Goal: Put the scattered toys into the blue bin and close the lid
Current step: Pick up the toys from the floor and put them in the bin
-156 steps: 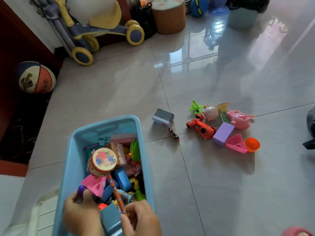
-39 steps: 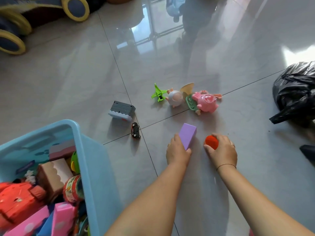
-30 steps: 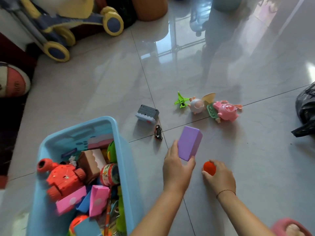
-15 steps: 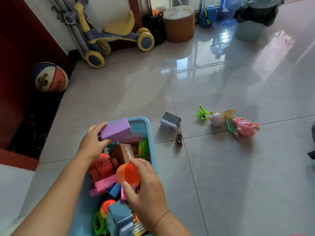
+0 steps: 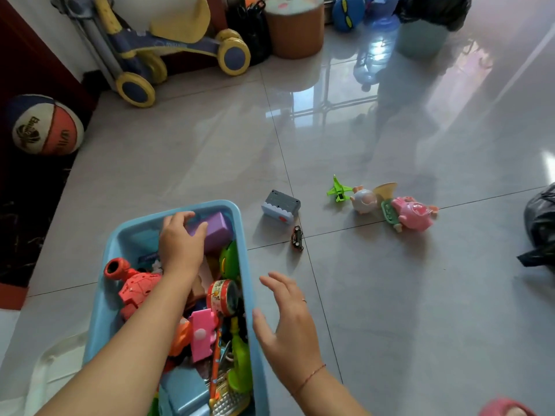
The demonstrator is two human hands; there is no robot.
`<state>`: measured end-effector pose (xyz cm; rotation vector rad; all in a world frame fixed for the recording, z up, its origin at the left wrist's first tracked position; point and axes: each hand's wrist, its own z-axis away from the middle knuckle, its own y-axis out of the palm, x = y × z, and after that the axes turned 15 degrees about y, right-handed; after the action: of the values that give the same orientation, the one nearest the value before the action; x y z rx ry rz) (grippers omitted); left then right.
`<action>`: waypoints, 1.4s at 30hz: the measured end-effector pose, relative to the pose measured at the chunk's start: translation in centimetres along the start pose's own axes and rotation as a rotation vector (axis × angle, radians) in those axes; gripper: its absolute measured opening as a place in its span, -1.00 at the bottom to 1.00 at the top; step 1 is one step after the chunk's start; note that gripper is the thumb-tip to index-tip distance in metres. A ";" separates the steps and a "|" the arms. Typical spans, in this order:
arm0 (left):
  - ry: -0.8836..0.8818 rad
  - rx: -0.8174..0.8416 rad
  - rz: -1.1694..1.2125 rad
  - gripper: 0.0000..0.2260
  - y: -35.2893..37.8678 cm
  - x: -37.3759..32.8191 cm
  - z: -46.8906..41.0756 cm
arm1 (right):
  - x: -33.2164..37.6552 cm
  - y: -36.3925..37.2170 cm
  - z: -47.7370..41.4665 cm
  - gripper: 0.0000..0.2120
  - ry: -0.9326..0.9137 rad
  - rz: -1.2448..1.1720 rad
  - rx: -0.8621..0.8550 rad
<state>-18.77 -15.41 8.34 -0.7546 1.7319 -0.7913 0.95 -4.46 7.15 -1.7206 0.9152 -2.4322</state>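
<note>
This is a room in a home where a child plays. The floor is glossy grey ceramic tile (image 5: 390, 295) that mirrors a barred window. Along the far wall stand a yellow-and-navy plastic ride-on scooter (image 5: 168, 55), a round brown padded stool (image 5: 295, 25) and a teal plastic waste bin lined with a black bag (image 5: 426, 28). A red, white and blue basketball (image 5: 45, 124) rests by a dark red wooden door frame (image 5: 33, 61). Small plastic toys, among them a pink pig figure (image 5: 413, 213) and a green toy aeroplane (image 5: 339, 190), lie scattered near a light blue plastic storage bin (image 5: 249, 295) crammed with more toys.
</note>
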 end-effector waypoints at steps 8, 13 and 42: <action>0.288 0.150 0.166 -0.67 8.6 -11.0 0.9 | -10.8 -10.3 -11.8 -0.47 0.261 0.142 -0.394; -0.042 0.468 0.085 -0.48 16.9 -9.5 1.7 | -17.3 -17.7 -19.7 -0.26 0.393 0.448 -0.352; 0.339 0.149 0.334 -0.82 -0.3 -8.8 6.3 | -2.2 -3.3 2.4 -0.41 0.152 -0.210 -0.293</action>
<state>-10.45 -9.55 11.84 -0.2265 2.0052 -0.8370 4.92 -2.03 7.32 -1.8224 1.2202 -2.7106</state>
